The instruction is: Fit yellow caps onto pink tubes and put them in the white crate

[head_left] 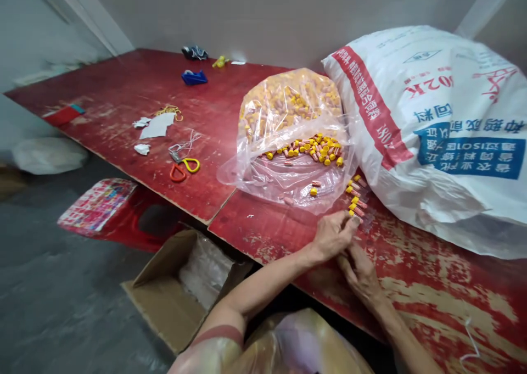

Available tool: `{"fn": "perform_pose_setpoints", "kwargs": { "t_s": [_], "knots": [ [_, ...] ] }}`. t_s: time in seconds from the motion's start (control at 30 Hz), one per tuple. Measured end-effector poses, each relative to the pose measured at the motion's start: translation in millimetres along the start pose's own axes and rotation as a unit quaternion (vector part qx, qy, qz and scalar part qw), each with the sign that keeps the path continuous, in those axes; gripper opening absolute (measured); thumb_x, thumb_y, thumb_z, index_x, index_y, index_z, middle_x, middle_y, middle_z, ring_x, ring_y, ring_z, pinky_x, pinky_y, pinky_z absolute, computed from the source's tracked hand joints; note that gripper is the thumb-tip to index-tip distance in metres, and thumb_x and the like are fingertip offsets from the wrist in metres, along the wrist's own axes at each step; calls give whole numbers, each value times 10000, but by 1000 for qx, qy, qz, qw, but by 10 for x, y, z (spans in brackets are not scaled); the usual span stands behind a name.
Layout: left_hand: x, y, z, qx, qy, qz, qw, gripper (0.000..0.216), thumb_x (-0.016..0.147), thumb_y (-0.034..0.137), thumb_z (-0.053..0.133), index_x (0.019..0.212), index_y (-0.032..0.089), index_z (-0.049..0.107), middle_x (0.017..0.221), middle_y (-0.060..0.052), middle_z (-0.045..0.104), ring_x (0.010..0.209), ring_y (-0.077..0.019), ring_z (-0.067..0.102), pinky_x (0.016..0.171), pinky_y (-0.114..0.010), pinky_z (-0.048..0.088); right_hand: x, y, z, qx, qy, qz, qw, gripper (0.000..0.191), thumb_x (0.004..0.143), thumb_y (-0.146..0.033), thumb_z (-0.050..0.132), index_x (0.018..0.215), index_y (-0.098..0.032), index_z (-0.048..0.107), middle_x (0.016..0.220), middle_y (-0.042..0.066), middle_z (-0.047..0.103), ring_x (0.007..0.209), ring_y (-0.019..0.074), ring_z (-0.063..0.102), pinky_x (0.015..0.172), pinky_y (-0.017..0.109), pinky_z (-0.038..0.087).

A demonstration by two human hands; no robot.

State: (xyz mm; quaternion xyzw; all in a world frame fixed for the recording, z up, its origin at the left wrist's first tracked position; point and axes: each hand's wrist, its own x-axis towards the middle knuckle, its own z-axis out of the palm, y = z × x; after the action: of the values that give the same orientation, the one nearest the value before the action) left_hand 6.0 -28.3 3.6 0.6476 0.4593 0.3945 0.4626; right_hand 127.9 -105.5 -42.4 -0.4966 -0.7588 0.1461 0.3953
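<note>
My left hand point(334, 235) is closed, its fingers bent together at the near end of a short row of small yellow-capped pink tubes point(356, 205). Just below it and touching it, my right hand point(363, 272) has its thumb and fingers pinched together. Whatever is between the fingertips of either hand is too small or hidden to make out. Clear plastic lies beside the row. Beyond my left hand is a large clear plastic bag point(288, 190), full of the same tubes, with several loose near its mouth.
A bulging white woven sack point(444, 116) fills the right side of the red worn table point(218, 110). Scissors point(185, 168), paper scraps point(158, 125) and a blue tape dispenser point(194, 77) lie to the left. Below the edge are a cardboard box point(164, 302) and a red stool point(127, 225).
</note>
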Motion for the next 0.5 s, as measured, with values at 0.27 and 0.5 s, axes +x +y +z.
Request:
{"fn": "perform_pose_setpoints", "kwargs": {
  "t_s": [0.27,0.5],
  "knots": [
    [1406,-348,-1074,392,218,-10,894,205,842,100,460,985,127,605,1025,-144,620,949,-217,584,796,-287,430,289,316,0,-332,76,-33,940,218,935,-272,510,1104,-154,580,1024,91,633,884,224,522,770,360,343],
    [2031,-662,-1429,461,149,2,875,252,809,9,403,984,79,570,936,-140,610,967,-275,575,844,-400,416,162,995,-863,-386,224,170,879,293,905,-303,407,990,-126,625,976,130,618,918,233,537,843,363,399]
  ]
}}
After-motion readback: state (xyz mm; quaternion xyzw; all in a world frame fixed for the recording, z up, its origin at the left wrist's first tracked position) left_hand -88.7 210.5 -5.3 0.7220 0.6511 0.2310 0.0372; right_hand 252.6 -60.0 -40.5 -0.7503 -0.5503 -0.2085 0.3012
